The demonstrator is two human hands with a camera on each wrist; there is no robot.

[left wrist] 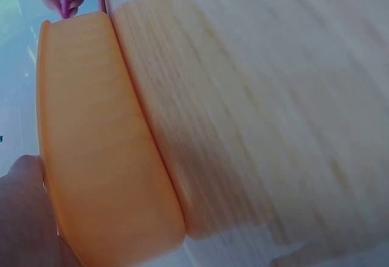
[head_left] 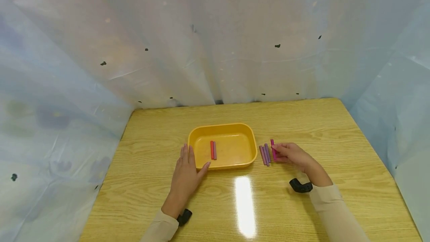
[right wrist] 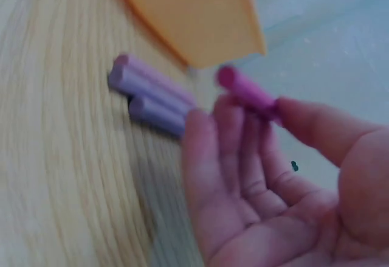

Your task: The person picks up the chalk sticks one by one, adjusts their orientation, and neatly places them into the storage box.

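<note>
My right hand (head_left: 295,157) pinches a slim magenta stick (right wrist: 246,90), crayon-like with a round flat end, between thumb and fingertips. It is just right of a small group of mauve and purple sticks (head_left: 267,152) lying side by side on the table. My left hand (head_left: 185,173) rests against the near left corner of a yellow tray (head_left: 221,125), its fingers straight along the left rim and the thumb at the front rim. Inside the tray, left of its middle, lie a red stick (head_left: 212,150) and a mauve stick (head_left: 215,151), touching or nearly so.
The tray and sticks are on a wood-grain table (head_left: 147,141). A pale plastic sheet (head_left: 235,47) hangs behind the table and along its sides. Each wrist wears a black device (head_left: 301,186). A bright reflection lies on the tabletop in front of the tray.
</note>
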